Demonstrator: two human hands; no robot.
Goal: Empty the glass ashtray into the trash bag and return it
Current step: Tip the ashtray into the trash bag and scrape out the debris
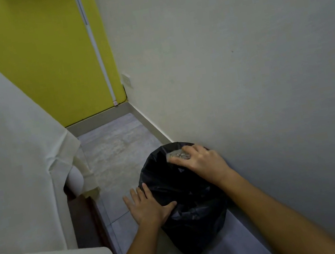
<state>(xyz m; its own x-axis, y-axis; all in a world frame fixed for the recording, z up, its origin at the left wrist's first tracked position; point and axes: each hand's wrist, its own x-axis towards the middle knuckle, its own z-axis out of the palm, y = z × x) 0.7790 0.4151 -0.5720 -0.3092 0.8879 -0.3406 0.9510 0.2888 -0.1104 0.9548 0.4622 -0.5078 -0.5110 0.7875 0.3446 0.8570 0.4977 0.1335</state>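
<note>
A black trash bag [189, 219] lines a bin standing on the floor against the white wall. My right hand [199, 161] grips the glass ashtray [177, 155] and holds it tipped over the far side of the bag's mouth; only a pale, greyish part of the glass shows under my fingers. My left hand [147, 206] rests flat on the near left rim of the bag, thumb pressed against the black plastic, fingers spread.
A bed with a white sheet [10, 154] and a dark wooden frame [85, 222] fills the left. A narrow strip of grey tiled floor [116, 149] runs between bed and wall to a yellow wall [49, 58] with a white conduit [95, 47].
</note>
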